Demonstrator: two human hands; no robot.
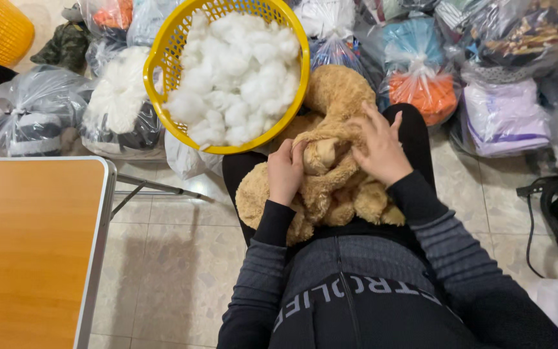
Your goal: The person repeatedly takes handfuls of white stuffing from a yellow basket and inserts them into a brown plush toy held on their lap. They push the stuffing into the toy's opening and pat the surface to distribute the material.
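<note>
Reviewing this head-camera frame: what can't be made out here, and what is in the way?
- Plush toy: its shape and any opening are hidden by both hands and its own folds.
- Left hand: fingertips buried in the plush; grip unclear.
- Right hand: palm faces down, so anything under it is hidden.
- Yellow basket: white stuffing hides its depth.
- Plastic bags: glare obscures their contents.
- Folding table: cut off by the left and bottom edges.

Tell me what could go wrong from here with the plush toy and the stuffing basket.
1. The yellow basket of white stuffing seems to lean at the knees against bags; it could tip and spill.
2. The tan plush toy lies loose on the lap, gripped only by the left hand and right hand; it might slide to the floor.
</note>
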